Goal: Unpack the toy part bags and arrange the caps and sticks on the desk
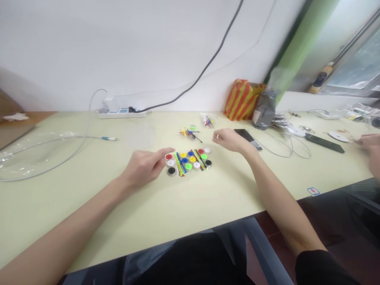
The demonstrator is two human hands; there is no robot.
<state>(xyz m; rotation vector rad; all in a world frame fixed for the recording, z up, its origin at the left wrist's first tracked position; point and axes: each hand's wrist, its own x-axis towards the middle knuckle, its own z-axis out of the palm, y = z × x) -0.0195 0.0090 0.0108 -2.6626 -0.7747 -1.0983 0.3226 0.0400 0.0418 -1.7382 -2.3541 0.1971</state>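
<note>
On the table [142,221], discs [188,166] lay with sticks [179,162] between them, the left hand [145,164] just beside them on the left and the right hand [230,139] behind them to the right. Behind the discs lay a small pile of parts [191,133], then a packet [209,121]; a phone [251,141] lay right of the right hand. A power strip [121,114] sat back left, a carrier bag [241,102] back right.

Discs [192,159] in red, white, black, yellow, blue, green — by the back edge of the pale-yellow table [142,221], a red-and-yellow striped bag [239,101].
</note>
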